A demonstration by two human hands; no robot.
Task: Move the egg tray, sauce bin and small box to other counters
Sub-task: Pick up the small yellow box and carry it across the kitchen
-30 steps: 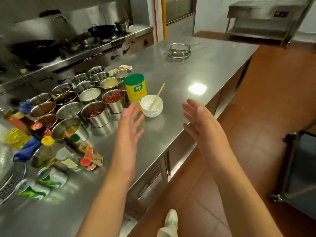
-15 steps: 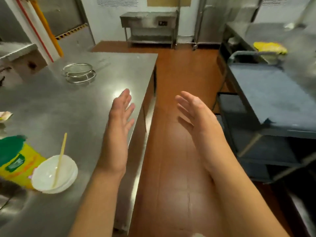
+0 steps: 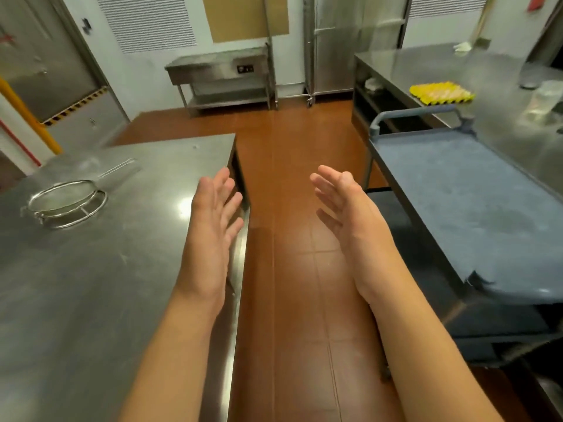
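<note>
Both the left hand [image 3: 213,220] and the right hand [image 3: 344,208] are held out with straight fingers, grasping nothing. The yellow egg tray [image 3: 440,92] (its contents are blurred) lies on the far right steel counter [image 3: 493,117]. A round wire strainer [image 3: 67,202] rests on the left steel counter [image 3: 91,284].

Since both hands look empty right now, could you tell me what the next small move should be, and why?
Probably step toward the yellow egg tray on the far right counter: the left hand and right hand are open, hold nothing, and the tray is far off.
</note>
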